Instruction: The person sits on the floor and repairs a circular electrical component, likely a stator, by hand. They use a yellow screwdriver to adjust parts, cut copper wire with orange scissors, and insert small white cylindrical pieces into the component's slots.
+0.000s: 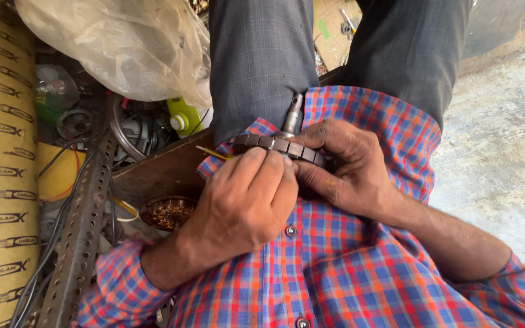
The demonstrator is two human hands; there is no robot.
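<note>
The person's right hand (350, 167) is gripping a motor rotor (281, 146) against the lap, shaft (293, 112) pointing away, while the left hand (247, 197) is pinching a yellow strip (211, 152) into its slots; remaining progress is hidden.

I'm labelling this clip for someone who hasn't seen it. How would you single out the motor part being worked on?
Start at the plaid shirt filling the lower frame. At its hem, the left hand and right hand meet around a dark ring-shaped motor rotor. Its segmented rim and steel shaft pointing toward the grey trousers set it apart.
</note>
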